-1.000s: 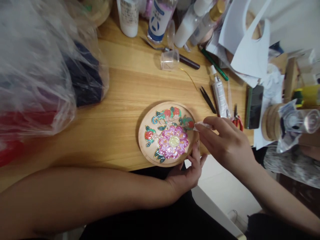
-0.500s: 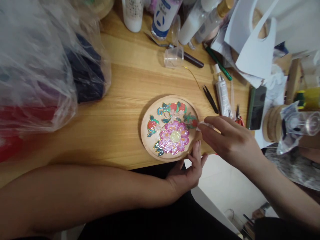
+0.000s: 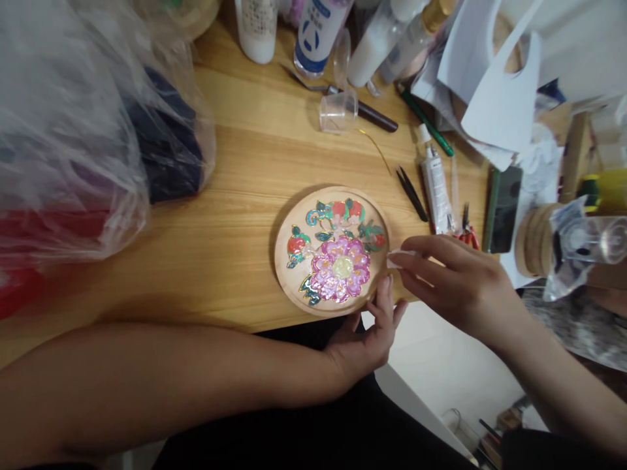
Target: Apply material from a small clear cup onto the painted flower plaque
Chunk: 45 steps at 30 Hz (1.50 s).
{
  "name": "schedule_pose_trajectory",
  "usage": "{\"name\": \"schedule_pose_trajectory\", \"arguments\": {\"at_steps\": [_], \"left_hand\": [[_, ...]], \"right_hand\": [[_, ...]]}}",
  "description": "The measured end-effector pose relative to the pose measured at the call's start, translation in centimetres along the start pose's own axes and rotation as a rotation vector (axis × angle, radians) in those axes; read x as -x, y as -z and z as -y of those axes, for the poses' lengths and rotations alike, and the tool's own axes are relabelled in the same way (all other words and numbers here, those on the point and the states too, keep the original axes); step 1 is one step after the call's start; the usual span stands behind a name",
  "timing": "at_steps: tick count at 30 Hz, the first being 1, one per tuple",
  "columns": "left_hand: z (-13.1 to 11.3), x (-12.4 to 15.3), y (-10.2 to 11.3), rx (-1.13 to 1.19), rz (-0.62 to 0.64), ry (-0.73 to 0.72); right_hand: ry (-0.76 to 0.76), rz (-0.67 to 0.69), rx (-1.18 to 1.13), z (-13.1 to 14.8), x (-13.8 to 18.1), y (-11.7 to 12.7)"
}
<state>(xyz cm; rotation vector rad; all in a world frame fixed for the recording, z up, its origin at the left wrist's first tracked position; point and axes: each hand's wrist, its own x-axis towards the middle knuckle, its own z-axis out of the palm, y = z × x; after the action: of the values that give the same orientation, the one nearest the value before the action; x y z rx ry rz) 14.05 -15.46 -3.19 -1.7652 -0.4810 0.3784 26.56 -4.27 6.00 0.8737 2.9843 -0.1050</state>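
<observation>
The light-brown wood-grain table (image 3: pixel 240 156) carries a filled transparent plastic bag (image 3: pixel 63 124) at left. A clear bottle with a white-and-blue label (image 3: pixel 316 46) stands at the far side. Slim black tweezers (image 3: pixel 411 194) lie beside a white capped tube (image 3: pixel 435 189). A round pale-wood plate (image 3: pixel 285 277) overlaps the near edge.

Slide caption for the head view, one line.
Left hand holds a flower-decorated wooden plate; right hand pinches a white scrap beside its rim.
</observation>
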Motion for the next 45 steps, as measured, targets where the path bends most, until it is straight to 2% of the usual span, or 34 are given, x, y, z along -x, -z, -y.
{"name": "schedule_pose_trajectory", "arguments": {"at_steps": [4, 9, 15, 28, 34, 41, 45], "left_hand": [[0.01, 0.14, -0.12, 0.072, -0.028, 0.034], [0.20, 0.14, -0.19, 0.157, -0.047, 0.027], [-0.11, -0.11, -0.10, 0.113, -0.046, 0.019], [-0.28, -0.07, -0.06, 0.029, -0.019, 0.043], [-0.07, -0.08, 0.00, 0.092, -0.012, 0.024], [0.18, 0.14, -0.02, -0.104, 0.070, 0.002], [0.17, 0.11, -0.03, -0.054, 0.051, 0.008]], "right_hand": [[-0.100, -0.070, -0.109, -0.02, 0.16, 0.14], [-0.219, -0.074, -0.160, 0.00, 0.15, 0.17], [-0.211, -0.086, -0.073, 0.20, 0.05, -0.17], [-0.112, -0.083, -0.046, -0.05, -0.53, -0.77], [-0.060, -0.068, -0.033, -0.17, -0.57, -0.71], [-0.009, -0.044, -0.071, 0.06, -0.54, -0.35], [-0.005, -0.046, -0.076, 0.38, -0.41, -0.25]]}}
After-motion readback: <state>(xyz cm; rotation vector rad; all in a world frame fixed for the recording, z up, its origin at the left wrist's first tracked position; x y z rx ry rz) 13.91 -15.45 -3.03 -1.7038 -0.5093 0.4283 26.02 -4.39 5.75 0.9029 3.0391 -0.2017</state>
